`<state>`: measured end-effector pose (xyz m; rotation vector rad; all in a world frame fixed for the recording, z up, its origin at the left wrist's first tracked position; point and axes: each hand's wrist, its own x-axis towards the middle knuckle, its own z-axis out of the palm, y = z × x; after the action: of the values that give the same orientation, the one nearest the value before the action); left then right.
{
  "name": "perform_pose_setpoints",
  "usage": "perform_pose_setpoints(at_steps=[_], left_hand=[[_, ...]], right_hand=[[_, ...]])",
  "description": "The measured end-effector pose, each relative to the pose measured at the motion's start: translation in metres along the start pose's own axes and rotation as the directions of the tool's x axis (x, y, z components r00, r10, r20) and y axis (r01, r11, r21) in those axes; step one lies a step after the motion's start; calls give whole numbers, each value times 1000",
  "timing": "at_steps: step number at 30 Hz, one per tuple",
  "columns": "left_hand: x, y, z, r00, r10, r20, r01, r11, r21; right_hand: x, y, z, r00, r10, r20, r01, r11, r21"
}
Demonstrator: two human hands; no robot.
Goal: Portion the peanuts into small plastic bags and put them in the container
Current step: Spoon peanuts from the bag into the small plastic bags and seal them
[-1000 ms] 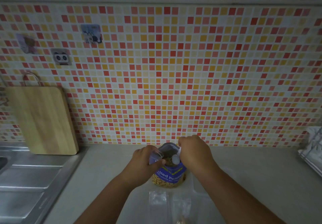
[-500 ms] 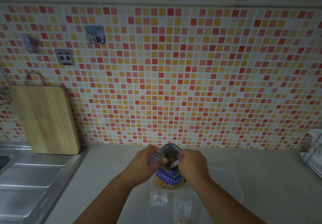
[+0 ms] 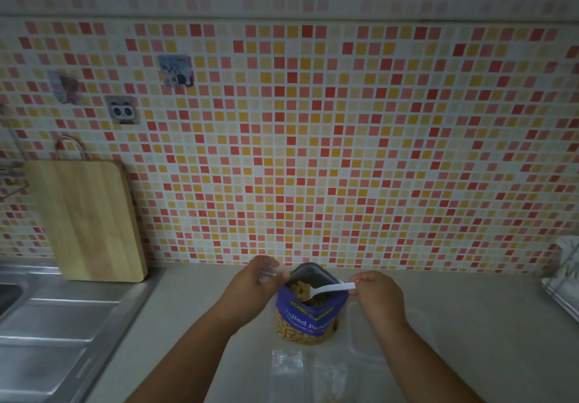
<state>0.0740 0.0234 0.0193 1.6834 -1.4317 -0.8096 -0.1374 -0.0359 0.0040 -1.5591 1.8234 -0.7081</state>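
Note:
A blue pouch of salted peanuts (image 3: 308, 318) stands open on the counter in front of me. My left hand (image 3: 253, 286) pinches a small clear plastic bag (image 3: 272, 272) at the pouch's left rim. My right hand (image 3: 377, 293) holds a white plastic spoon (image 3: 329, 289) by its handle; the bowl, heaped with peanuts, sits level over the pouch mouth. Two small clear bags (image 3: 288, 363) lie flat on the counter in front of the pouch; the right one (image 3: 329, 377) has a few peanuts in it. A clear plastic container (image 3: 369, 344) lies to the right, under my right forearm.
A steel sink and drainboard (image 3: 56, 324) fill the left side. A wooden cutting board (image 3: 84, 221) leans against the tiled wall. A dish rack (image 3: 564, 290) stands at the right edge. Pale counter (image 3: 485, 324) stretches to the right.
My right hand has drawn back to the right and lifted the spoon out of the pouch with a load of peanuts. My left hand keeps its hold on the small bag.

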Motion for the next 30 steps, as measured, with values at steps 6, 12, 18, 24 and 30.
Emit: perform_pose_setpoints(at_steps=[6, 12, 18, 24, 30], left_hand=[[8, -5, 1, 988, 152, -4, -142, 936, 322], [12, 8, 10, 968, 242, 64, -229, 753, 616], [18, 19, 22, 955, 265, 133, -274, 615, 740], [22, 25, 32, 953, 246, 178, -292, 575, 764], [26, 27, 41, 953, 217, 212, -300, 568, 767]], right_hand=[[4, 6, -17, 997, 57, -43, -50, 989, 138], [13, -4, -40, 994, 110, -2, -110, 993, 33], [9, -13, -52, 998, 62, -23, -63, 997, -45], [8, -28, -58, 996, -4, 85, 28, 956, -292], [12, -49, -57, 982, -13, 189, 87, 916, -390]])
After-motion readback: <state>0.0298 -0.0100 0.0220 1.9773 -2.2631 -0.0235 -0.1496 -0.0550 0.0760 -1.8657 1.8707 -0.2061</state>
